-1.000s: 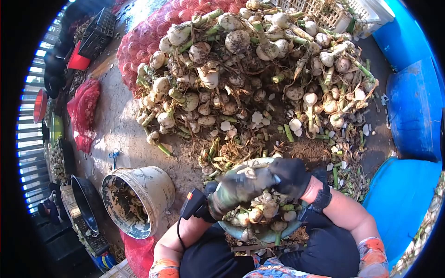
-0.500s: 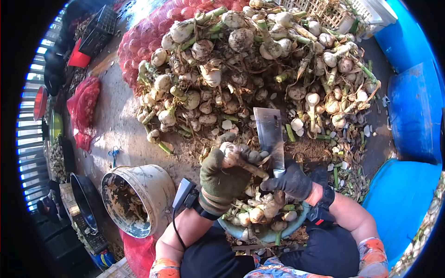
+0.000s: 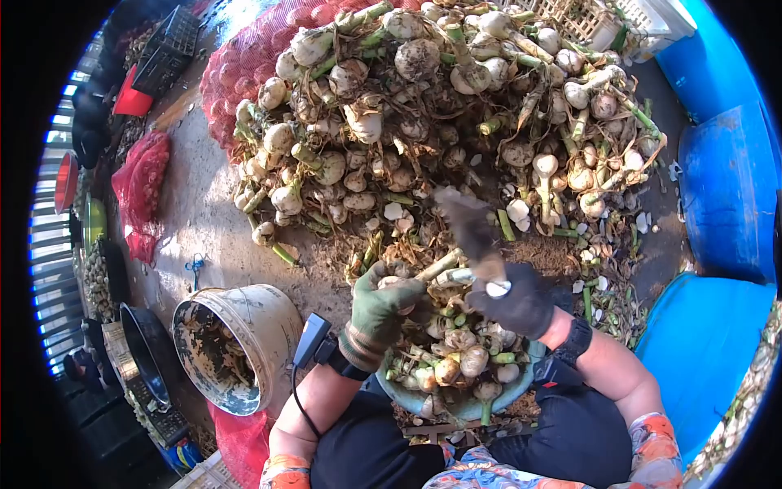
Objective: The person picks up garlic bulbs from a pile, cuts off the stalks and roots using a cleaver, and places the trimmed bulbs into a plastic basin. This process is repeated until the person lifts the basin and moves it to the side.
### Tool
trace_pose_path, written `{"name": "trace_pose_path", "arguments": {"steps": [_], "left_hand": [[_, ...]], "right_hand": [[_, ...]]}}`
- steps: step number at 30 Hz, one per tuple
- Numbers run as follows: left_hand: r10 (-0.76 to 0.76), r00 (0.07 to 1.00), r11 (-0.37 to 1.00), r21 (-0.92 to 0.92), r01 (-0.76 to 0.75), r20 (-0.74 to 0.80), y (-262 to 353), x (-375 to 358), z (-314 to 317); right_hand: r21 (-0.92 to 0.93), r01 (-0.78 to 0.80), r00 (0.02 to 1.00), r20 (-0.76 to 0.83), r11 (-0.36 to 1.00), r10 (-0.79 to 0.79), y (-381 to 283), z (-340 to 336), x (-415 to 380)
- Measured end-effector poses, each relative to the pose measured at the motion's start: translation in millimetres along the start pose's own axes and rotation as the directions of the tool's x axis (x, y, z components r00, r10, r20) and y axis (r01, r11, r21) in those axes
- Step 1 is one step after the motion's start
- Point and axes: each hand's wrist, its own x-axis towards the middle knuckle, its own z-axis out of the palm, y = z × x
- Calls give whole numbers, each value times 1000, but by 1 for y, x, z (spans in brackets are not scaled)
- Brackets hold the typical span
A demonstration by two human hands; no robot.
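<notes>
My left hand (image 3: 376, 308), in a green knit glove, is closed around a garlic bulb (image 3: 441, 265). Its stem points up and to the right; the glove mostly hides the bulb. In my dark-gloved right hand (image 3: 518, 301) is a cleaver (image 3: 471, 224), its blade smeared by motion and angled up to the left, just beyond the stem. Below both hands, a pale blue-green basin (image 3: 464, 413) between my knees holds garlic bulbs (image 3: 474, 361) with short stems. A large heap of garlic (image 3: 358, 155) with stems lies ahead.
At left stands a tilted, dirty white bucket (image 3: 269, 334) with scraps inside. A red mesh sack (image 3: 244, 81) of bulbs lies behind the heap. Blue tubs (image 3: 709, 350) line the right side. Peelings and cut stem pieces (image 3: 599, 281) litter the floor. Farther left lies a red net bag (image 3: 142, 187).
My left hand has turned, and the garlic's stem now points up to the right instead of down. The cleaver has swung and blurred, with my right hand slightly lower.
</notes>
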Motion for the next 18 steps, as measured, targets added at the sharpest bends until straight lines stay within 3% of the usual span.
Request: {"name": "trace_pose_path", "arguments": {"steps": [1, 2, 5, 7, 13, 15, 17, 18], "left_hand": [[56, 998, 993, -108, -53, 18, 3, -3, 7], [163, 986, 987, 5, -163, 28, 6, -8, 17], [38, 999, 996, -83, -39, -10, -4, -9, -3], [84, 994, 996, 21, -83, -76, 1, -22, 13], [23, 1000, 998, -65, -22, 4, 9, -17, -9], [262, 963, 949, -198, -243, 72, 17, -15, -9], [392, 920, 878, -295, -377, -10, 47, -16, -8], [365, 930, 896, -291, -336, 50, 61, -17, -10]], "right_hand": [[-163, -54, 995, 76, 985, 68, 3, 2, 1], [-231, 45, 994, 106, 972, -21, 15, 7, 3], [-214, 37, 986, 164, 976, -1, 2, 3, 6], [-104, 120, 978, 182, 987, -99, 14, 8, 7], [-104, 62, 959, 282, 993, -30, 6, 10, 17], [-188, -166, 892, 390, 968, 228, -8, 6, 19], [-358, -119, 828, 479, 926, 292, 12, 19, 12], [-335, -113, 843, 466, 935, 269, 16, 23, 6]]}}
